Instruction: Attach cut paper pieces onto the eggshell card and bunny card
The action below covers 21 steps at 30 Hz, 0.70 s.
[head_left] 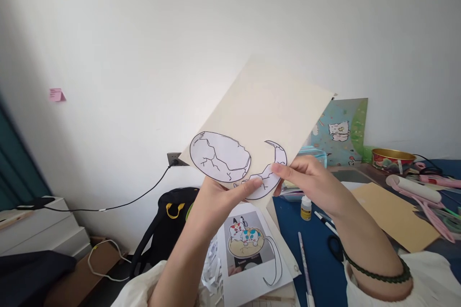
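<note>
Up in front of the wall, both of my hands grip a cream sheet of card (266, 100) that is tilted like a diamond. On its lower left lies a white paper cutout of a cracked eggshell (216, 156), outlined in black. A second, crescent-shaped shell cutout (280, 155) is at the lower right of the card. My left hand (223, 201) pinches the bottom edge, its thumb on the crescent cutout. The thumb of my right hand (306, 172) presses that same cutout at its right side. The fingers behind the card are mostly hidden.
Below lies a printed picture (248, 244) with paper scraps (212, 268) beside it. The blue table (288, 230) bears a small bottle (306, 207), a pen (304, 264), scissors (335, 248), a tan sheet (392, 211), a lint roller (414, 189) and a round tin (392, 160). A black backpack (169, 220) stands left.
</note>
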Motion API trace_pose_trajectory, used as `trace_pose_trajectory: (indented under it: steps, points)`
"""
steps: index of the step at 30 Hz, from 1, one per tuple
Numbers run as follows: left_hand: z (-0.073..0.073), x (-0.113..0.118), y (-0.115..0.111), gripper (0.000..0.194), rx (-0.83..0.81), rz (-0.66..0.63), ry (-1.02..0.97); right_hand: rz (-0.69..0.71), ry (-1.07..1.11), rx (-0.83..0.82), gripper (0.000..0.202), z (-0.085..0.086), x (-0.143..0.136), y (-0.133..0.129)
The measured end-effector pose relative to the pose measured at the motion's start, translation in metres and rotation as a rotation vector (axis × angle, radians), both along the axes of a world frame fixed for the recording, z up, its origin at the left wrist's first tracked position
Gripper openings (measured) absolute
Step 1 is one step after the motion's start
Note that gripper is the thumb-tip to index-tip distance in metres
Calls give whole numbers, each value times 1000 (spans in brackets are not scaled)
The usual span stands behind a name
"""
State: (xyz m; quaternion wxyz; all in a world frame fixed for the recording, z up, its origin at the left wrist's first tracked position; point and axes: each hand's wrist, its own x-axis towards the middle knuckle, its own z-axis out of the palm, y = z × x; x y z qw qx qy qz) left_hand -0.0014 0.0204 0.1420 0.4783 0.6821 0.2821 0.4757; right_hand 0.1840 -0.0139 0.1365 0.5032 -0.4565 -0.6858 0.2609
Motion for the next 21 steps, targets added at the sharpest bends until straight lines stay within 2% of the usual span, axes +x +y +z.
trace_pose_trajectory:
  steps: [4,7,10,13,18,21]
  points:
    - [-2,1,3,15,8,22,6,-1,40,13,49,-1,2,1]
    - [-3,4,3,18,-12,16,-47,-62,109,68,47,-2,1,2]
    - [-4,11,0,19,-60,49,-145,-79,193,108,49,-4,-7,2]
    - [-7,18,-3,18,-42,45,-152,-87,269,157,48,-5,-15,1]
    - [-9,19,-2,28,-57,73,-112,-78,316,93,28,-4,-16,2]
    - [-11,16,1,30,-40,61,-88,-66,462,127,16,-5,-16,6]
